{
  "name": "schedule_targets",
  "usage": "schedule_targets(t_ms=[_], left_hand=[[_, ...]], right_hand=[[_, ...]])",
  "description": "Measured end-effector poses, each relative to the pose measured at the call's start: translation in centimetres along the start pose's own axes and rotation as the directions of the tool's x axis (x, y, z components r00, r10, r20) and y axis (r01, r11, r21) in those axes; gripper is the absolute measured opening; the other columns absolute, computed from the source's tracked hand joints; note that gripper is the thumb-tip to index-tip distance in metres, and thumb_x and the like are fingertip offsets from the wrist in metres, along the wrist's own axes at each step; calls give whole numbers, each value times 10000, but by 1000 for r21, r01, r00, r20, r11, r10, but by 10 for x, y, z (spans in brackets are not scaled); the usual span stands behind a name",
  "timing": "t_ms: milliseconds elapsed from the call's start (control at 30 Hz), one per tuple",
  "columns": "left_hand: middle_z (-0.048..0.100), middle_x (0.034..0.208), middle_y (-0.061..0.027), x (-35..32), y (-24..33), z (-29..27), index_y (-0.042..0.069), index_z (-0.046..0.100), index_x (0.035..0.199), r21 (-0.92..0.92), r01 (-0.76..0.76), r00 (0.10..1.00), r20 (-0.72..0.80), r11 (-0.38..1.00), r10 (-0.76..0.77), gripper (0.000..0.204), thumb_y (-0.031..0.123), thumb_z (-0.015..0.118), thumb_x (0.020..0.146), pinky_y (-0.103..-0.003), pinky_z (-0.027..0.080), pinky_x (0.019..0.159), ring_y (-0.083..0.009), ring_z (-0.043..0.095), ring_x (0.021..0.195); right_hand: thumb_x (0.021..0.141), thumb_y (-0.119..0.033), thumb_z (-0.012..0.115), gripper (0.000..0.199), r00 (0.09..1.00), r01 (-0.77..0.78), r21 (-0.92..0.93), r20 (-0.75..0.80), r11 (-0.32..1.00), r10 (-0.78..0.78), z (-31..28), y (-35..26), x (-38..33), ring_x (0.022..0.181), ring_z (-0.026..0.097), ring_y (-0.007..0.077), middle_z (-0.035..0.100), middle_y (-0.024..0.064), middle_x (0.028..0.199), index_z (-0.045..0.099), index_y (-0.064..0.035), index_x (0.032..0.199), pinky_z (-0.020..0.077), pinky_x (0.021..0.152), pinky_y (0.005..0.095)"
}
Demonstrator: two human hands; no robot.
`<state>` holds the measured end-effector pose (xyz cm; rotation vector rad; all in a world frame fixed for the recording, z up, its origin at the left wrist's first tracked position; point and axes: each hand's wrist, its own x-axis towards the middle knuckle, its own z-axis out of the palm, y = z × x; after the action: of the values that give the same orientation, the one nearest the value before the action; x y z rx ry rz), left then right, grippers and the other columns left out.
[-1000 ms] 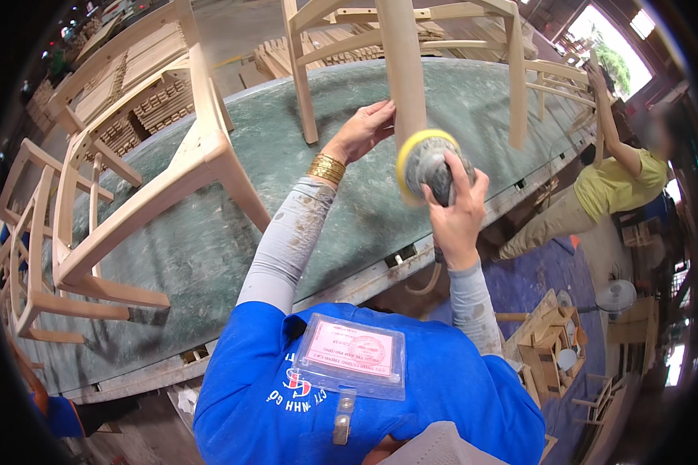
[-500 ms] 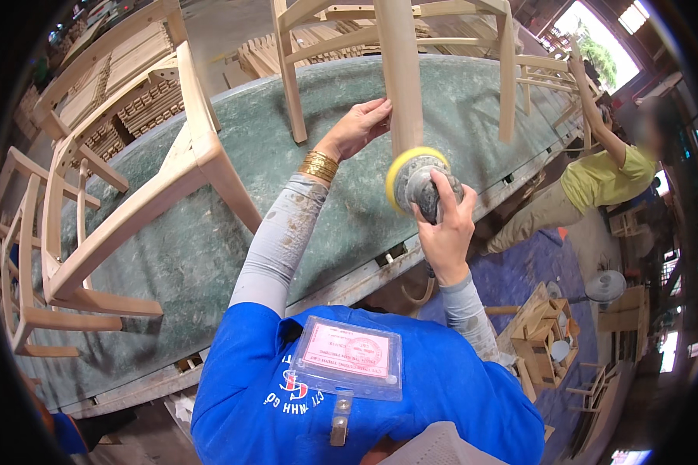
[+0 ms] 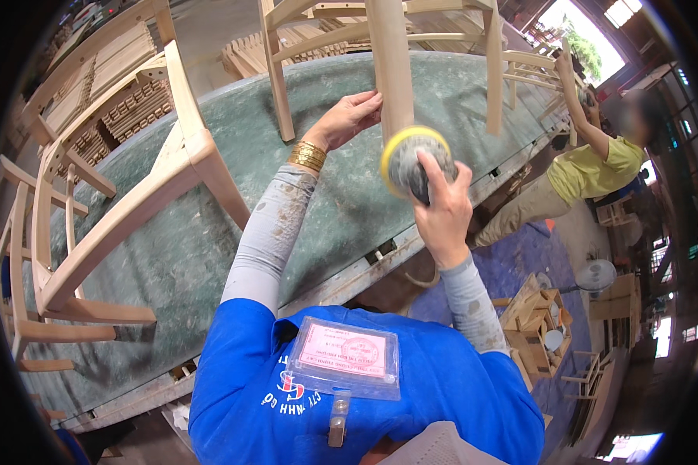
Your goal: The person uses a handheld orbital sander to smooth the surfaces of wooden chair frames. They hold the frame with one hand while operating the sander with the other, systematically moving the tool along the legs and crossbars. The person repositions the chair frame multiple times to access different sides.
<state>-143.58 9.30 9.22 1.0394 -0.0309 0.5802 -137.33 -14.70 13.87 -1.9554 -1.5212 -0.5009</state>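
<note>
An electric hand sander [image 3: 411,167] with a round yellow-edged pad is gripped from above in my right hand [image 3: 448,213]. Its pad is tilted up against the near end of a pale wooden chair leg [image 3: 392,66]. My left hand [image 3: 343,122] has its fingers drawn together at the left side of that leg, holding its edge; some fingertips are hidden. The leg belongs to a bare wooden chair whose other legs [image 3: 278,85] stand farther back on the green worktable [image 3: 326,232].
Another unfinished wooden chair [image 3: 124,213] lies on the table to my left. Stacked wooden parts [image 3: 128,70] stand behind. A person in a yellow shirt [image 3: 589,170] handles a chair at far right. On the right stand a wooden box [image 3: 537,333] and a fan [image 3: 596,276].
The sander has moved slightly up the chair leg, and its pad has tilted a little. My left hand keeps its place at the leg. The whole view has shifted slightly.
</note>
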Motion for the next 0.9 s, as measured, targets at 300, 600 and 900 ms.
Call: schedule_targets(t_ms=[300,600,900], left_hand=[[571,1210,-10,5,5,-13,57,475,1313,57,7,999,39,998,-9,405,273,484,971,-276,421,975,-107,548,1078],[564,1192,3,5,14,-4,56,481,1303,48,-17,1000,1,999,17,400,284,478,974,-264,427,960,-85,540,1057],[605,1144,-9,5,18,-7,71,518,1272,55,-20,1000,-1,998,20,388,290,526,951,-286,449,931,-103,572,1019]], right_hand=[[647,-83,767,685,991,-96,275,-68,957,118,8,13,22,963,548,345,491,174,1079,507,-206,1268,472,825,404],[575,-33,778,675,948,-181,289,305,940,88,-19,52,-76,949,569,266,563,110,1006,549,-88,1207,453,854,346],[635,-97,705,674,694,-188,202,720,961,-16,136,19,-119,872,598,412,498,182,1025,507,-270,1256,506,765,459]])
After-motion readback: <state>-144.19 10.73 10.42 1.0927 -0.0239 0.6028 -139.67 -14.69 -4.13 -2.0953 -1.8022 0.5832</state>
